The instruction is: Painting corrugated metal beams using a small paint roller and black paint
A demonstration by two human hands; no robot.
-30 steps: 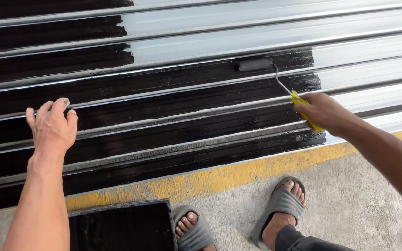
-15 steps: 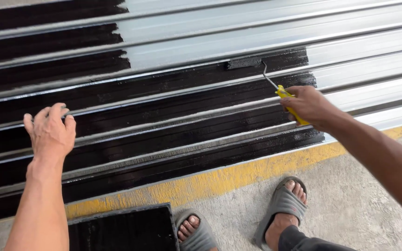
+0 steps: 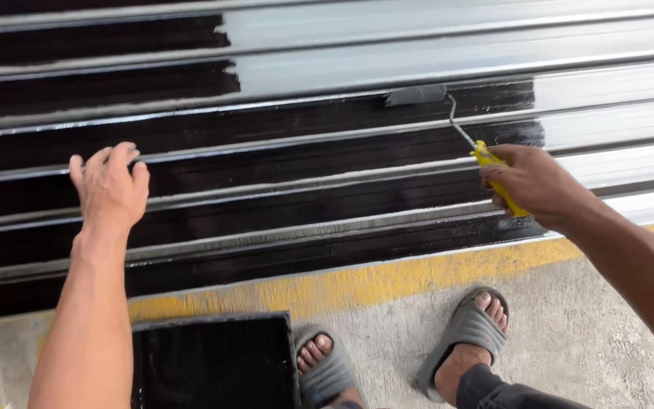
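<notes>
My right hand (image 3: 535, 182) is clamped around the yellow handle of a small paint roller (image 3: 448, 113), whose grey sleeve lies against a slat of the ribbed metal shutter (image 3: 387, 45) in front of me, right at the upper edge of the black-painted patch. My left hand (image 3: 109, 185) holds nothing; its fingers are spread and rest flat on a painted slat, well apart from the roller. The lower slats are glossy black, while the upper and right parts show bare grey metal. A yellow painted strip (image 3: 357, 284) runs along the foot of the shutter on the concrete floor (image 3: 584, 341). A black paint tray (image 3: 213, 363) sits on the floor just beside my left foot, and I wear grey sandals (image 3: 467, 329).
</notes>
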